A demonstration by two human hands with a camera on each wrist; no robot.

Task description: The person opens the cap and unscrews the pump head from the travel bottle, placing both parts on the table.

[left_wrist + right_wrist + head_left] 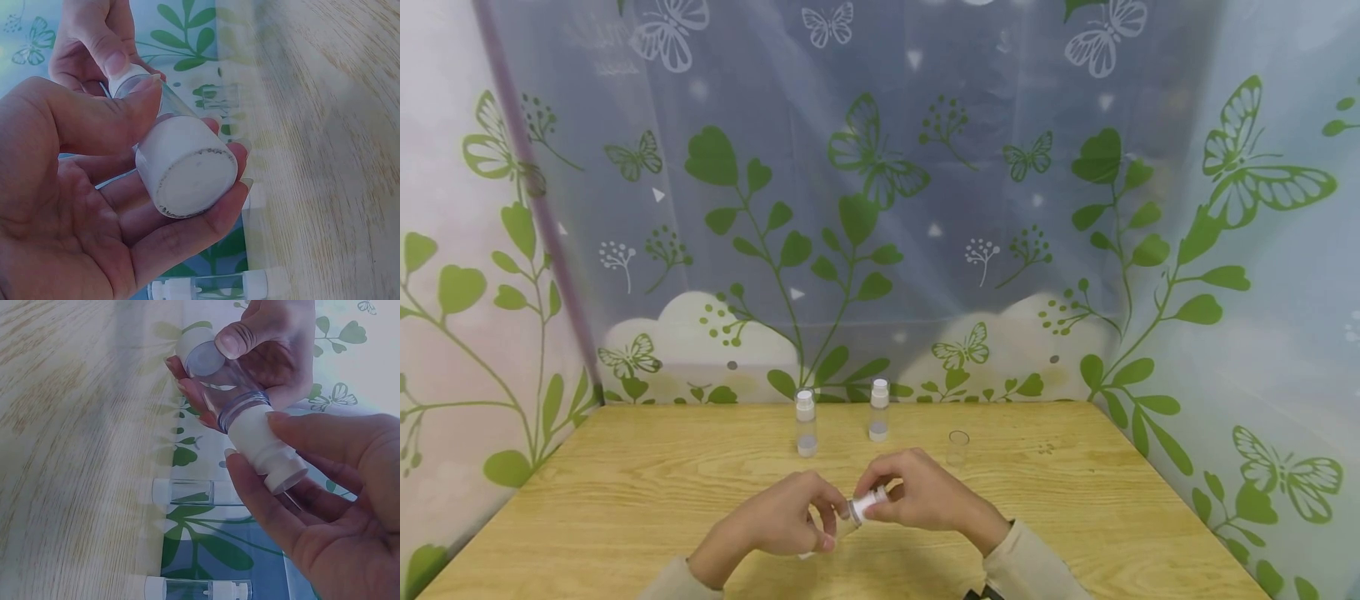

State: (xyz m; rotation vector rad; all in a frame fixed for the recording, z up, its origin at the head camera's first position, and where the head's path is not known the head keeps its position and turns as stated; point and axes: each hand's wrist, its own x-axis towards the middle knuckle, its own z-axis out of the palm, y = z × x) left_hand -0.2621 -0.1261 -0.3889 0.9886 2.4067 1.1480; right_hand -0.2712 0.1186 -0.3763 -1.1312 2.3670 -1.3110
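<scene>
A wood-grain table (662,471) stands before a grey-blue curtain (962,275) printed with green leaves and butterflies. Above the near part of the table, a small bottle (242,409) is held tilted between a person's two hands, its lower end toward the left and its top raised toward the right. The left hand (793,512) grips the lower end, thumb over the bottle and fingers underneath. The right hand (925,496) pinches the white top (259,437) between thumb and fingers. The hands are close together, with the bottle bridging them.

The bottle is a see-through cylinder with clear ridges just below the top, which is stepped and narrows toward its end. A pale disc shows inside, near the base. The white base (187,165) is round, with dark flecks along its edge.

Beyond the hands, two similar bottles stand upright and apart: the nearer bottle (806,425) on the left, the farther bottle (878,411) on the right. To the right of both stands a clear cap (958,450). Beige sleeves (1037,567) cover the person's forearms.
</scene>
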